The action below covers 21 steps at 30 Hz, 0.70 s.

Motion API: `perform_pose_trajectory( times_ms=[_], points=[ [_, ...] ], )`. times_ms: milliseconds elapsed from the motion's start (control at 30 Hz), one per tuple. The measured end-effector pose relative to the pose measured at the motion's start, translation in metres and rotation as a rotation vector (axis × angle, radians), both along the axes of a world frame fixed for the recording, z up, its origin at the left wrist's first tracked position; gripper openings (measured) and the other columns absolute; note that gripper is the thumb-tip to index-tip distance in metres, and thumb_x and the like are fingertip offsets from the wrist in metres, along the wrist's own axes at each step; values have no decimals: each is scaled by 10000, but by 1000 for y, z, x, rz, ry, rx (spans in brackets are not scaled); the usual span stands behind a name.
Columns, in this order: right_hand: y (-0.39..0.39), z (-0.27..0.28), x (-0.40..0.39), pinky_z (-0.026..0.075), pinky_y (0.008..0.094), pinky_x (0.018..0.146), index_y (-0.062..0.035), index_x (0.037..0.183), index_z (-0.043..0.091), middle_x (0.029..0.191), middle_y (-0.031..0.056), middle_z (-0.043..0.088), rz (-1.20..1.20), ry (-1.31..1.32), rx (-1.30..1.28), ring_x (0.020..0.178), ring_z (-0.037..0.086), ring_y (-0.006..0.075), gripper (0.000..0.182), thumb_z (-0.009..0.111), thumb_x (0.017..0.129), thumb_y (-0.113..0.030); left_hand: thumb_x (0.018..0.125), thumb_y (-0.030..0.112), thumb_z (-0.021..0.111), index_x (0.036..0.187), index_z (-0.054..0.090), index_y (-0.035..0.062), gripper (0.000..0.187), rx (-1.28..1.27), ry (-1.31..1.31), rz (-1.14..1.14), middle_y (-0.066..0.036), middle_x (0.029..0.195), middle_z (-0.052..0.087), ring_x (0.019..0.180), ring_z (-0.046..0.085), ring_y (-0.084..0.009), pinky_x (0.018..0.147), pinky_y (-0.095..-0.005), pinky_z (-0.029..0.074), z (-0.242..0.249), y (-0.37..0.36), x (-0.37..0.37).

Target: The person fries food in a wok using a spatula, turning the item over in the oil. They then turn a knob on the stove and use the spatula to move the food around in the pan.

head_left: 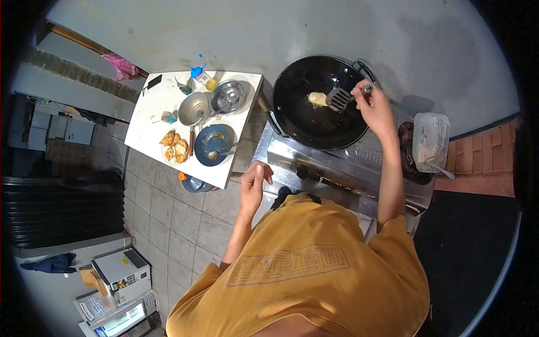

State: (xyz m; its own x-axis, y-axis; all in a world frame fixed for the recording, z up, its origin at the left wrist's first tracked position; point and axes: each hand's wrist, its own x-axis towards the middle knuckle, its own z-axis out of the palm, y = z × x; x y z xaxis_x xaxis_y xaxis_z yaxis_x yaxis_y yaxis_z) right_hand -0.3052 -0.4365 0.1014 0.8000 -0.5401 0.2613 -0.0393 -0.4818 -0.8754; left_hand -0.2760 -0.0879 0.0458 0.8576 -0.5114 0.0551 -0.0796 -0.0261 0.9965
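My right hand (373, 108) is closed around the handle of a black slotted spatula (339, 100) over the right side of a black wok (303, 126). The spatula's blade lies right beside a small pale-yellow piece of food (317, 99) in the wok. Dark, shiny oil coats the wok's inside. Held in the air between the table and the stove, my left hand (256, 177) has its fingers curled in, with nothing showing in them. The wok sits on a metal gas stove (359, 154), its two loop handles at the left and upper right.
On the white table (149, 121) are fried pieces (179, 151), a blue bowl (205, 160) with a spoon, a saucepan (191, 106), a steel bowl (238, 92) and a blue-capped bottle (209, 81). A plastic tub (441, 126) rests at the stove's right. A wall rises behind the wok.
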Motion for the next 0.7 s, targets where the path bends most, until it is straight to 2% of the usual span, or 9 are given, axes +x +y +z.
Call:
perform_pose_trajectory(
  times_ms=[133,167,200,267,300,333,400,433,700],
  points=[
    [9,4,-14,336,272,533,-21,855,526,629,18,432,-40,50,-58,576,384,84,127,578,919,-118,1050,271,370,771,535,-15,433,80,47,-5,-76,834,541,748,494,-144,718,-277,408,0,11,14],
    [13,5,-17,336,272,533,-21,855,526,629,18,432,-52,51,-65,576,384,84,127,578,919,-118,1014,102,377,788,533,-7,295,22,94,12,-82,895,538,750,496,-145,722,-272,409,4,11,16],
    [17,6,-19,335,271,537,-23,864,516,634,20,426,-58,70,-50,581,387,85,122,571,923,-115,1014,102,377,788,533,-7,295,11,93,-1,-82,895,538,750,496,-145,722,-272,409,2,11,20],
    [22,3,-19,334,270,540,-26,873,507,639,21,421,-72,91,-38,587,390,86,117,565,926,-112,857,-94,347,829,544,3,221,-50,73,27,-88,928,534,764,505,-144,727,-264,410,-5,15,28],
    [24,-1,-18,337,270,546,-28,883,499,642,23,419,-78,85,-17,592,391,87,123,556,937,-122,695,-147,315,754,525,3,265,-36,-66,16,-76,833,536,731,509,-128,685,-259,406,-2,13,33],
    [27,-4,-18,341,269,551,-31,893,491,644,25,417,-81,81,5,597,393,88,128,546,948,-132,695,-147,315,754,525,3,265,-36,-60,10,-76,833,536,731,509,-128,685,-259,406,-7,19,41],
    [35,-3,-17,349,273,549,-31,890,486,638,27,419,-106,101,12,590,403,91,152,544,958,-153,676,-141,336,644,466,10,201,27,-14,-229,-54,688,510,647,484,-113,606,-254,380,-14,34,55],
    [39,0,-17,357,276,547,-31,887,481,633,28,421,-126,110,18,583,413,93,175,541,968,-175,674,-133,330,578,402,14,190,49,129,-176,-24,565,436,570,424,-91,535,-251,320,-13,35,53],
    [39,16,-12,372,292,521,-27,847,473,606,38,425,-114,137,11,530,446,109,236,556,968,-212,691,-104,323,589,397,21,178,92,42,-219,-2,545,383,554,354,-68,516,-256,259,1,30,53]
  ],
)
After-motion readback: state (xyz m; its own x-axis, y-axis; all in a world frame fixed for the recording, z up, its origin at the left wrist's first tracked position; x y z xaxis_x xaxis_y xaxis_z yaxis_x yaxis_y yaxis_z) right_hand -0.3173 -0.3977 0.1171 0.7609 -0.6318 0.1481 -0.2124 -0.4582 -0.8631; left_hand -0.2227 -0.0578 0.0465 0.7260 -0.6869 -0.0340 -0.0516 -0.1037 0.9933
